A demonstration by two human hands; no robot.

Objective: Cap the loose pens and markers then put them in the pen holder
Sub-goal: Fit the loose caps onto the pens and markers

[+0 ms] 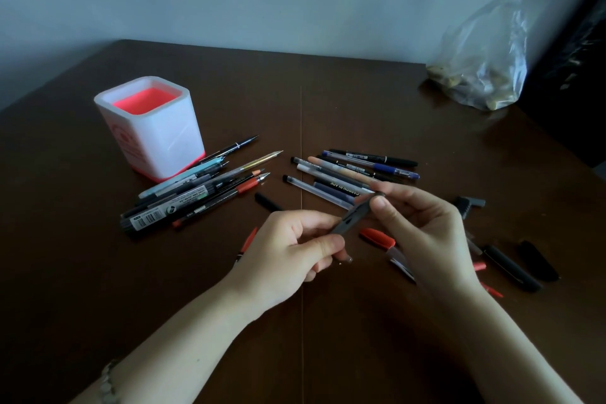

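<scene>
Head view: the capping step is judged in hand. A dark grey plastic pen (352, 218) is held above the near middle of the dark brown wooden surface (360, 108). Its lower end is curled round by the left grip (292, 249). Its upper end is pinched narrowly by the right grip (423, 223), thumb against fingers. Whether the cap is seated cannot be told. The next move likely calls for a firm push together, then a carry to the white square pen holder with pink inside (164, 141), toward the far left corner, where no pens are seen sticking out. A red plastic cap (377, 237) lies beneath the hands.
</scene>
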